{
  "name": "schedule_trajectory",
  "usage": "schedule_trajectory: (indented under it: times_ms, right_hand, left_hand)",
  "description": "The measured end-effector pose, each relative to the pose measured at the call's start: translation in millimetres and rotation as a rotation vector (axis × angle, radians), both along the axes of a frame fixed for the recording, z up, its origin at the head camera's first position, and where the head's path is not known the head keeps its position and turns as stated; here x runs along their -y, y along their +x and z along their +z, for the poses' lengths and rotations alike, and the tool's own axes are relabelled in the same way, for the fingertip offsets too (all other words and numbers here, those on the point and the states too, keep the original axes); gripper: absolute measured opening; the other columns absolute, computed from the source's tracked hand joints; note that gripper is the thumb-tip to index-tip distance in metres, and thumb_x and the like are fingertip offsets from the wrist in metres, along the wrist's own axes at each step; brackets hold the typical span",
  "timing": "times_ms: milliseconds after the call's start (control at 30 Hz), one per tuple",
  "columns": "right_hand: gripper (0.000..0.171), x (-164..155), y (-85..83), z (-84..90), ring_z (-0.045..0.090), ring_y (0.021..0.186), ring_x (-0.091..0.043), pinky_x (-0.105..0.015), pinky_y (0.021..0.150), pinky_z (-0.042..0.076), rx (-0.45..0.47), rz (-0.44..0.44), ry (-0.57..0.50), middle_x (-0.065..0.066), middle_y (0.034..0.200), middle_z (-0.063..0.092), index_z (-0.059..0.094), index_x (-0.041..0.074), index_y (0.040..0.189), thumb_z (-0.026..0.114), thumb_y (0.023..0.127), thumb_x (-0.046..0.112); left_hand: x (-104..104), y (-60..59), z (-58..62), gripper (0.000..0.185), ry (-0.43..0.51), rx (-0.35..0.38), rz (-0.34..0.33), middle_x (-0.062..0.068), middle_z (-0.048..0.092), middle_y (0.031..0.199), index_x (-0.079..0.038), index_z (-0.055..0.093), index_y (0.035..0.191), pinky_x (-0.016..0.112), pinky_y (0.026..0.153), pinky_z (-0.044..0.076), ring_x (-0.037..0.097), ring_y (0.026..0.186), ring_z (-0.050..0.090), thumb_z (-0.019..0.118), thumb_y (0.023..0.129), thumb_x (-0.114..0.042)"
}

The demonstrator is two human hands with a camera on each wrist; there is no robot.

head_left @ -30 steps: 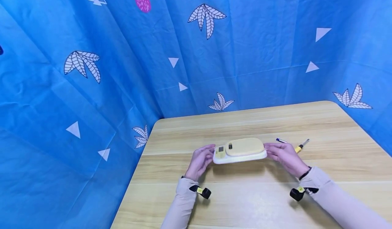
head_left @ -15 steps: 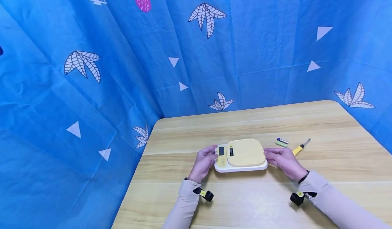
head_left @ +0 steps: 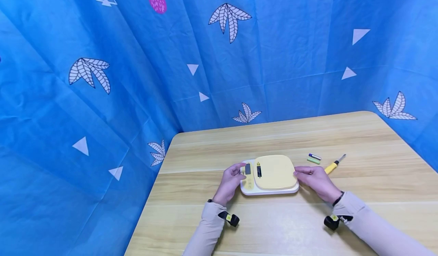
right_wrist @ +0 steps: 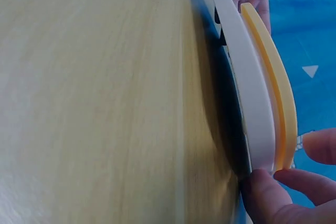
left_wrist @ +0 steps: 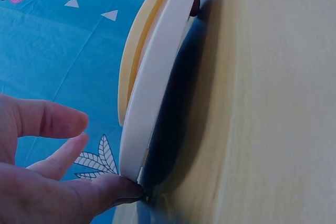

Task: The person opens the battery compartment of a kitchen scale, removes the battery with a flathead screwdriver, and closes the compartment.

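A white kitchen scale (head_left: pixel 270 191) with a yellow top plate (head_left: pixel 278 172) is between my hands, its small display (head_left: pixel 248 169) towards the left. My left hand (head_left: pixel 230 182) holds its left end; in the left wrist view one digit (left_wrist: pixel 118 188) touches the base's lower edge while two others stand off it. At the opposite end, my right hand (head_left: pixel 316 182) grips the scale, with digits against the base and the plate in the right wrist view. A dark shadow shows beneath the base in both wrist views; I cannot tell whether it fully rests on the table.
Beyond my right hand lie a blue-and-silver battery (head_left: pixel 315 156) and a green battery (head_left: pixel 313 160). A screwdriver (head_left: pixel 331 168) with a yellow handle lies beside them. The wooden table (head_left: pixel 212 145) is backed by a patterned blue curtain (head_left: pixel 291 58).
The scale has come down towards the table, held in both hands, and tipped flatter so more of its top shows. The green battery, hidden one second ago, is now visible.
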State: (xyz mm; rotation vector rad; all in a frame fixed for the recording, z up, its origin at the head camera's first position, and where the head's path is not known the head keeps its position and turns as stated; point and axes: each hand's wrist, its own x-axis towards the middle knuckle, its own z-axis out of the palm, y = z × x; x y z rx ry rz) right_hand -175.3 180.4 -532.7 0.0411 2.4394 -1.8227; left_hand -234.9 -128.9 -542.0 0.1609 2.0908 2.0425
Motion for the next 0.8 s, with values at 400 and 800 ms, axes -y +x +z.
schedule_trajectory:
  times_ms: [400, 800]
  right_hand:
    - [0.043, 0.4, 1.7, -0.5, 0.042, 0.142, -0.054, -0.067, 0.123, 0.031, 0.006, 0.007, 0.035, -0.035, 0.150, 0.049, 0.063, -0.014, 0.126, 0.067, 0.100, 0.019]
    - [0.045, -1.2, 3.5, -2.3, 0.044, 0.141, -0.054, -0.068, 0.121, 0.033, -0.007, 0.029, 0.119, -0.035, 0.149, 0.049, 0.063, -0.013, 0.129, 0.066, 0.101, 0.023]
  left_hand:
    - [-3.5, 6.2, 0.0, 0.057, -0.086, -0.025, -0.031, 0.030, 0.037, 0.162, 0.002, 0.056, 0.140, 0.059, 0.132, 0.020, 0.046, 0.156, 0.025, 0.061, 0.084, 0.007]
    - [-7.3, 5.5, -0.5, 0.056, -0.149, 0.017, -0.044, 0.027, 0.038, 0.162, 0.000, 0.054, 0.144, 0.058, 0.133, 0.022, 0.044, 0.156, 0.028, 0.065, 0.090, -0.004]
